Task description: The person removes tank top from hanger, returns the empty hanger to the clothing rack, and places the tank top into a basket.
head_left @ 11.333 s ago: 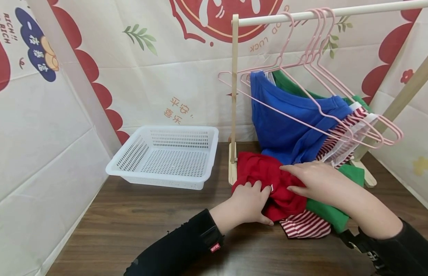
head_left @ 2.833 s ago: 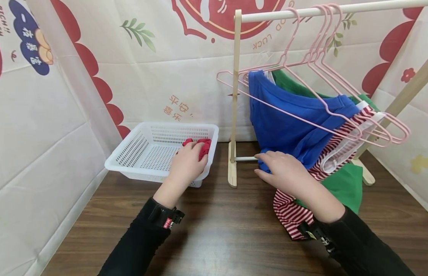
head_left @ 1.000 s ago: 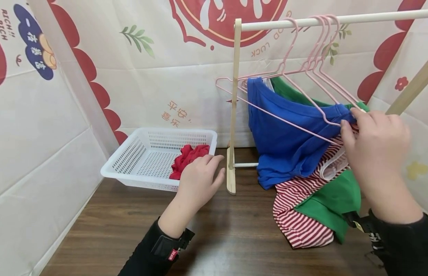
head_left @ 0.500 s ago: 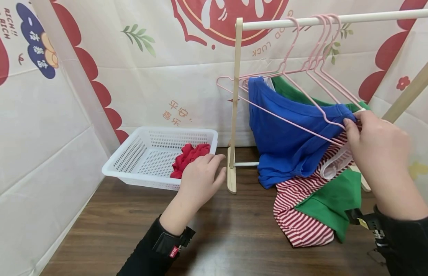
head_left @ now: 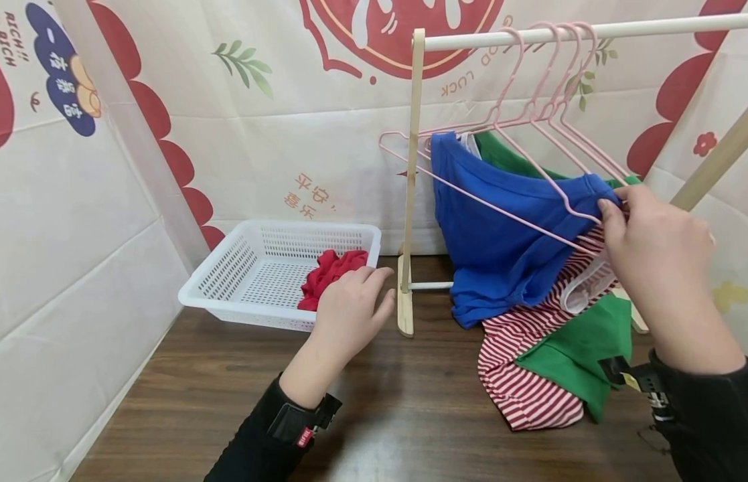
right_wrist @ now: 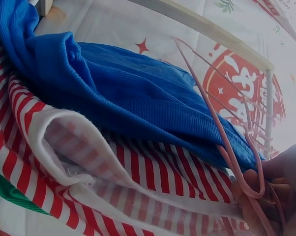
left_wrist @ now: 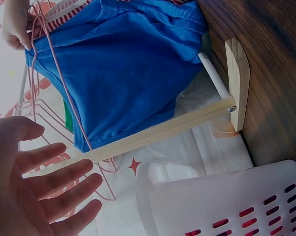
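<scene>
Blue shirt (head_left: 500,227): right hand (head_left: 657,258) pinches its shoulder at the hanger (head_left: 530,201); slip it off gently. Left hand (head_left: 349,314) idles open.

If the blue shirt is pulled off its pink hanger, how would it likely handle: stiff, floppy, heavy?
Probably floppy: the blue shirt sags and bunches below its pink hanger. Likely light, since the thin wire hanger shows no bend under it. It may snag rather than slide freely, because the right hand pinches it where the hanger end sits inside the fabric.
</scene>
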The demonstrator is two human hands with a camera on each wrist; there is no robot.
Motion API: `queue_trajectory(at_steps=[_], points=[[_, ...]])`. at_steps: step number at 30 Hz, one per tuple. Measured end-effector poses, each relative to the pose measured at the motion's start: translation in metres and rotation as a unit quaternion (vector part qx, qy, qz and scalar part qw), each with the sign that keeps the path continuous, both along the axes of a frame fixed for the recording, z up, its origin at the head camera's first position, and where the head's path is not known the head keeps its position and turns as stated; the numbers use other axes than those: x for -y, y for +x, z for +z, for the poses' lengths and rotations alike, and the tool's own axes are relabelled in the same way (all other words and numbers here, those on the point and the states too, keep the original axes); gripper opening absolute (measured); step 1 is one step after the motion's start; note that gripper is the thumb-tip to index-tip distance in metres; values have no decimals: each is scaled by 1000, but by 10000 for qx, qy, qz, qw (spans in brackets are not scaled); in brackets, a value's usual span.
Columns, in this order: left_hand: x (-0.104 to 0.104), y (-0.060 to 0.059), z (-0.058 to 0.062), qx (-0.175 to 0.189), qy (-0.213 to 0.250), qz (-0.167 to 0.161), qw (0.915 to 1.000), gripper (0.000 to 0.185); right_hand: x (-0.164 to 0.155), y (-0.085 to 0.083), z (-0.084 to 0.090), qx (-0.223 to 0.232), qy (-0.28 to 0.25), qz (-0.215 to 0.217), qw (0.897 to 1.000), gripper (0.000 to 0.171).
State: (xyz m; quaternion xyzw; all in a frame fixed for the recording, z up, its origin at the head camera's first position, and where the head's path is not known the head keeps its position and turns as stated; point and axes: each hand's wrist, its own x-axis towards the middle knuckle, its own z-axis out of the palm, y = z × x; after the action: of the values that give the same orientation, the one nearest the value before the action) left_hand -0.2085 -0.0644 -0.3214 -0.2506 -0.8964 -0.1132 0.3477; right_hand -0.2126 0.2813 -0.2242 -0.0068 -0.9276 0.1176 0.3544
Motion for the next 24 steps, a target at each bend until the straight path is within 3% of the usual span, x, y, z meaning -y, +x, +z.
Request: queue_trajectory(at_steps=[7, 18, 24], points=[[0, -1, -1, -76, 46, -48, 9999, 28, 1, -3, 2, -5, -53, -2, 10000, 41], [-1, -4, 0, -117, 91, -120, 9998, 28, -1, -6, -2, -759, -50, 204, 9969, 38], [-3, -4, 0, -152, 118, -169, 9997, 29, -5, -4, -6, -674, -256, 138, 9973, 40]])
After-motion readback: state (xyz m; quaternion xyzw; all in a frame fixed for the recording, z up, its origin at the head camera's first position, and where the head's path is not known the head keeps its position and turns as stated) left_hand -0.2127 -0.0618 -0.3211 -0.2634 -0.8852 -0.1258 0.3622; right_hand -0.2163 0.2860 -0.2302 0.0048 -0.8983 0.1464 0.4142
